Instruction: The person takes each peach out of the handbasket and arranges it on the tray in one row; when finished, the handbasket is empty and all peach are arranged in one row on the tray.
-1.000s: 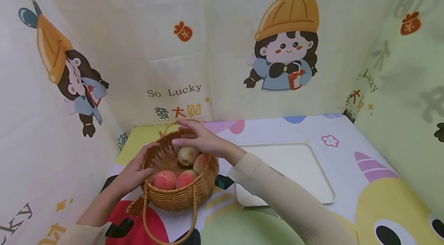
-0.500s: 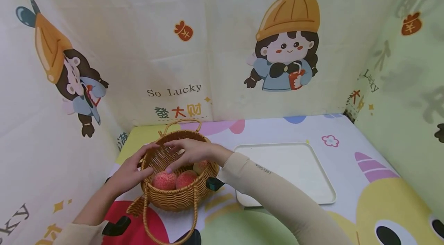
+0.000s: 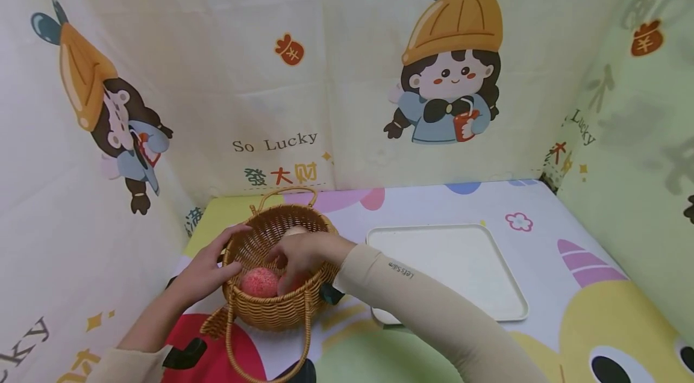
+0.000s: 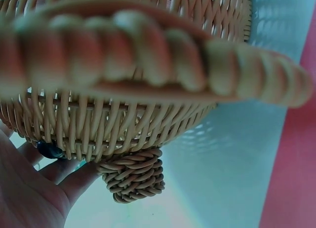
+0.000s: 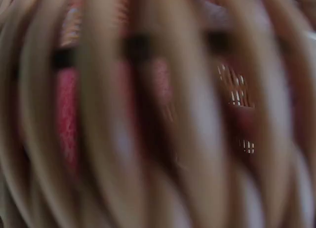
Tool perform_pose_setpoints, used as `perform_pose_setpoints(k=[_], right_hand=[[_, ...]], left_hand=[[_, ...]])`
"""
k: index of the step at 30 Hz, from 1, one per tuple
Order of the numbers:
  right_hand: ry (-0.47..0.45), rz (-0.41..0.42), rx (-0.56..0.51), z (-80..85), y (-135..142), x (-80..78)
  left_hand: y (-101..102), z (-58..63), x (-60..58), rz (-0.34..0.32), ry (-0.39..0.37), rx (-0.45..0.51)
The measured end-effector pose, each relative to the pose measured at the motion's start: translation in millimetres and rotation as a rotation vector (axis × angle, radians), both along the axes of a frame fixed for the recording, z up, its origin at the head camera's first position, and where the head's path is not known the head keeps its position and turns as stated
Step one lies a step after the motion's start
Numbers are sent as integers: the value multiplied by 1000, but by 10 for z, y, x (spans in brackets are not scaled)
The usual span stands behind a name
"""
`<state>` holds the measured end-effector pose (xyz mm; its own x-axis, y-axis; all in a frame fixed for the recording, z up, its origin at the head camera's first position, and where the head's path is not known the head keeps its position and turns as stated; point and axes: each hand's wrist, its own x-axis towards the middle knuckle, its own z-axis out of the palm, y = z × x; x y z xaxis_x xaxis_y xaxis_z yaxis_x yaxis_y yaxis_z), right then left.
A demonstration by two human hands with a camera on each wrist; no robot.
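A round wicker basket (image 3: pixel 265 311) with two looped handles stands at the left of the table. My left hand (image 3: pixel 203 271) holds its left rim, thumb over the edge and fingers along the outside; the left wrist view shows this hand (image 4: pixel 29 188) against the weave. My right hand (image 3: pixel 303 253) reaches down into the basket, fingers bent downward. A pink-red peach (image 3: pixel 259 282) lies just left of its fingertips; another red peach (image 3: pixel 297 281) is partly covered by the hand. A pale fruit (image 3: pixel 295 230) shows behind it. I cannot tell whether the right fingers grip a peach.
A white rectangular tray (image 3: pixel 450 268) lies right of the basket, partly behind the right sleeve (image 3: pixel 412 292). A printed cloth (image 3: pixel 358 112) rises behind the table, with more cloth at both sides. Blurred basket weave (image 5: pixel 187 114) fills the right wrist view.
My right hand has come down from above the basket into it, over the peaches, covering one of the red ones. The left hand stays at the rim.
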<state>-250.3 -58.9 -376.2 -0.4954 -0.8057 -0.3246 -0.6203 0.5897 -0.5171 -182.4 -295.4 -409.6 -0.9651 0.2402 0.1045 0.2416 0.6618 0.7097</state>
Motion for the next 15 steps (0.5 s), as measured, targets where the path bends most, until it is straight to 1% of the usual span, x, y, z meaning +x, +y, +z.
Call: perform_pose_setpoints(k=[2, 5, 6, 8, 12, 15], right_hand=[[74, 32, 77, -2, -21, 44], [170, 55, 166, -9, -48, 114], [201, 53, 187, -8, -54, 133], [234, 54, 203, -12, -59, 155], [265, 70, 154, -24, -33, 136], [276, 77, 64, -14, 16, 93]], left_hand=[[10, -2, 2, 4, 1, 0], [19, -11, -1, 8, 4, -3], [19, -15, -4, 6, 5, -1], [18, -25, -7, 3, 3, 6], [8, -42, -4, 1, -6, 15], [4, -39, 10, 2, -9, 12]])
